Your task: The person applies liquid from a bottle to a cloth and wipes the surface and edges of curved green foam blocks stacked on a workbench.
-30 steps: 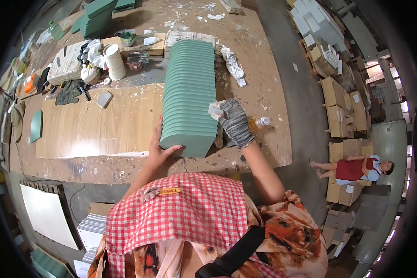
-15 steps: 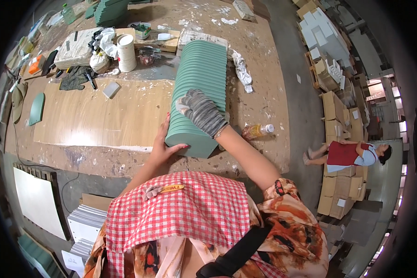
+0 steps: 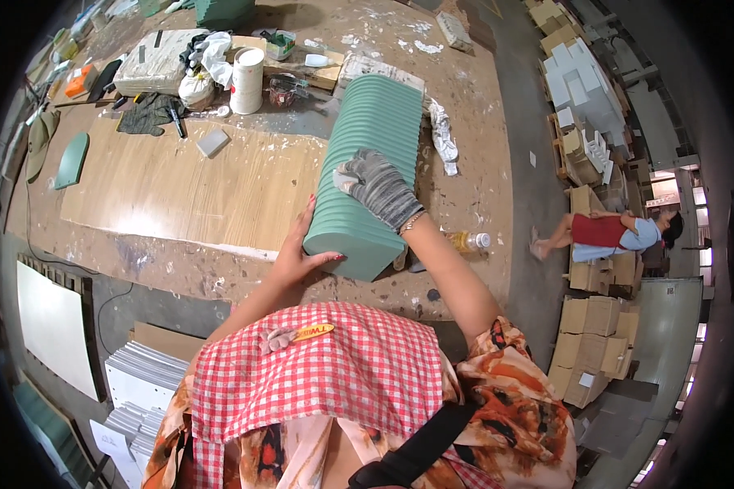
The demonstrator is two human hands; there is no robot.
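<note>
A long row of green curved-top panels (image 3: pixel 375 122), packed face to face, lies on the worktable and runs away from me. My bare left hand (image 3: pixel 298 253) cups the near left corner, its thumb on the end face and its fingers along the left side. On the ridged top rests my right hand (image 3: pixel 377 186) in a grey striped knit glove, its fingers curled down. A pale patch shows at those fingertips; whether it is glove or something held, I cannot tell. A bottle of amber liquid (image 3: pixel 467 241) lies beside my right forearm.
A wood-grain board (image 3: pixel 196 191) covers the table's left part, with a small grey block (image 3: pixel 213 143) and a dark glove (image 3: pixel 148 114) near its far edge. Behind stand a white canister (image 3: pixel 246 81) and wrapped slabs. A person (image 3: pixel 607 232) is in the aisle beside cartons (image 3: pixel 587 326).
My view has shifted slightly, so the table's contents appear further right. Both hands keep nearly the same places on the panels. The person in the aisle has moved farther along past the cartons.
</note>
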